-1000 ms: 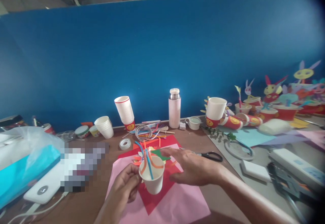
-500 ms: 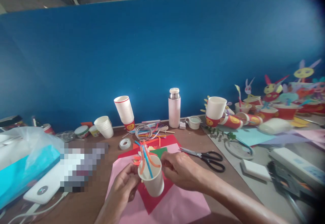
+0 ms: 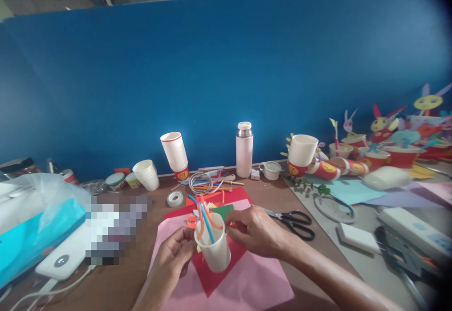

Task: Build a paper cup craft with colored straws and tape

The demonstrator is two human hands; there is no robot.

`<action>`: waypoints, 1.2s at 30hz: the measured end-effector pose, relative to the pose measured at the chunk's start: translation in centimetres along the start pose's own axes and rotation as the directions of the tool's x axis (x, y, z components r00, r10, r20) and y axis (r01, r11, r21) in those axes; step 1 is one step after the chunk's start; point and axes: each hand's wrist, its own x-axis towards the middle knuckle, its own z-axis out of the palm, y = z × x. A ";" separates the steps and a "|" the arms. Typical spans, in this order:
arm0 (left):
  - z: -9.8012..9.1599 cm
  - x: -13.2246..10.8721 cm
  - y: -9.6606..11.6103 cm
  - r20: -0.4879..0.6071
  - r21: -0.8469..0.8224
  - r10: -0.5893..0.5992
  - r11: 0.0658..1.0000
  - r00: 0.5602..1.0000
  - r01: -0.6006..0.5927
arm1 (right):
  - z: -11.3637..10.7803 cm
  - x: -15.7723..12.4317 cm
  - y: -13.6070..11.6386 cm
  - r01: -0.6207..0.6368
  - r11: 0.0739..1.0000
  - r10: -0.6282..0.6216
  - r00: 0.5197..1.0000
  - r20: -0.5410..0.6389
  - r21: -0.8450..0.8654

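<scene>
A white paper cup (image 3: 216,254) stands slightly tilted above red and pink paper. Blue straws (image 3: 206,226) and orange straws (image 3: 214,222) rise from inside it, joined near their tops. My left hand (image 3: 173,254) has its fingers closed at the cup's left wall, steadying it. On the other side, my right hand (image 3: 252,230) pinches close against the right rim, where an orange straw meets the wall. What lies between those fingertips is mostly hidden. Black-handled scissors (image 3: 294,219) lie just beyond the right hand.
Pink paper (image 3: 261,285) and red paper (image 3: 208,283) lie under the cup. Behind are a tape roll (image 3: 174,199), stacked cups (image 3: 173,153) and a pink thermos (image 3: 244,153). A power bank (image 3: 65,257) sits left; cup figures (image 3: 381,137) and a power strip (image 3: 413,228) are at right.
The view has shifted slightly, so everything sits a little further right. The right hand stays pinched at the rim with a small change in finger pose; the left keeps its place at the cup.
</scene>
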 end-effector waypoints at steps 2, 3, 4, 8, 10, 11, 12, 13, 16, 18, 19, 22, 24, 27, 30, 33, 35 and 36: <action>0.1 0.0 0.1 0.003 -0.010 0.005 1.000 1.000 -0.005 | 0.1 0.0 0.1 0.011 1.000 -0.011 1.000 -0.005 0.003; 0.2 0.0 0.1 0.005 -0.015 0.011 1.000 1.000 -0.011 | 0.1 0.0 0.2 0.017 1.000 -0.017 1.000 -0.007 0.003; 0.2 0.0 0.1 0.006 -0.016 0.016 1.000 1.000 -0.016 | 0.2 0.0 0.2 0.025 1.000 -0.025 1.000 -0.009 0.002; 0.3 0.0 0.1 -0.004 0.012 0.031 0.999 1.000 -0.031 | 0.5 0.1 0.3 0.071 0.997 -0.071 0.997 -0.012 -0.037; 0.2 -0.1 0.0 0.006 0.020 0.039 0.999 0.999 -0.039 | 0.7 0.1 0.3 0.085 0.995 -0.086 0.996 -0.017 -0.060; 0.2 0.0 0.0 0.014 0.022 0.042 0.999 0.999 -0.043 | 0.7 0.1 0.2 0.086 0.994 -0.087 0.996 -0.020 -0.067; 0.1 0.0 -0.1 0.020 0.023 0.049 0.998 0.999 -0.050 | 0.7 0.1 0.2 0.080 0.994 -0.082 0.996 -0.023 -0.070; 0.0 0.1 -0.2 0.027 0.026 0.063 0.998 0.998 -0.063 | 0.7 0.1 0.1 0.070 0.995 -0.072 0.997 -0.023 -0.070; -0.1 0.3 -0.4 0.046 0.044 0.124 0.991 0.991 -0.126 | 0.5 0.0 0.0 0.039 0.996 -0.040 0.999 -0.012 -0.074; -0.2 0.4 -0.5 0.042 0.059 0.156 0.986 0.987 -0.158 | 0.4 0.0 0.1 0.040 0.996 -0.041 0.999 -0.008 -0.076; -0.2 0.5 -0.6 0.036 0.067 0.164 0.984 0.986 -0.166 | 0.4 0.0 0.2 0.047 0.996 -0.048 0.999 -0.007 -0.076; -0.1 0.5 -0.6 0.000 0.082 0.186 0.979 0.983 -0.185 | 0.4 0.0 0.6 0.053 0.996 -0.054 0.998 -0.010 -0.072; -0.1 0.5 -0.6 -0.019 0.086 0.206 0.975 0.978 -0.204 | 0.5 0.0 0.9 0.042 0.996 -0.043 0.999 -0.020 -0.080; 0.0 0.5 -0.5 -0.006 0.080 0.234 0.969 0.972 -0.232 | 0.6 0.0 1.1 0.029 0.996 -0.032 0.999 -0.031 -0.081; -0.3 0.3 0.1 -0.028 0.047 0.215 0.976 0.976 -0.214 | 0.4 0.0 1.1 0.013 1.000 -0.014 0.999 -0.046 -0.017; -1.1 0.3 0.5 -0.167 -0.085 0.174 0.978 0.970 -0.190 | 0.0 0.1 1.1 -0.032 0.994 0.040 0.996 -0.083 0.104; -1.5 0.5 0.4 -0.268 -0.228 0.132 0.954 0.954 -0.196 | -0.3 0.2 1.1 -0.060 0.977 0.082 0.991 -0.102 0.207; -1.5 0.6 0.2 -0.272 -0.296 0.090 0.940 0.958 -0.173 | -0.5 0.3 1.1 -0.072 0.962 0.103 0.989 -0.106 0.264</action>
